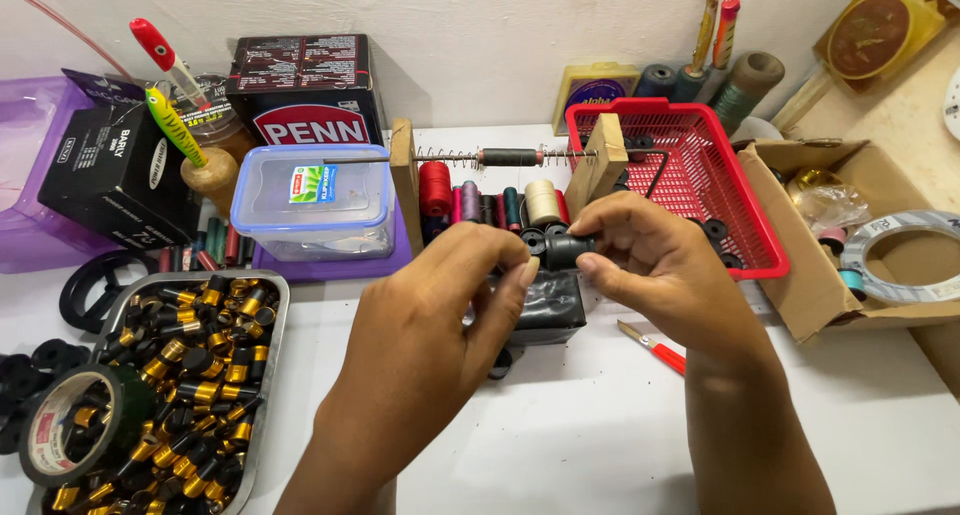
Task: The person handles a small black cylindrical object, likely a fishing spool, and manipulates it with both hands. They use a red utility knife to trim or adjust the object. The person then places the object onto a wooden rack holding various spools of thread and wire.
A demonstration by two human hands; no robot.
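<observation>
Both of my hands meet over the middle of the white table. My right hand (655, 265) pinches a small black spool-like part (566, 249) between thumb and fingers. My left hand (440, 315) curls beside it, its fingertips touching the part's left end. Just below the hands sits a black block wrapped in tape (548, 310). Behind them a wooden winding jig (600, 170) carries a metal rod with a spring and a black tube, and several thread spools (470, 200) in red, purple and cream stand under it.
A metal tray (272, 320) of black-and-gold parts with a tape roll (70, 430) lies at left. A clear plastic box (315, 200), dark boxes, fishing lures, a red basket (745, 240), a cardboard box (800, 275) and a red-handled cutter (655, 347) surround the work spot.
</observation>
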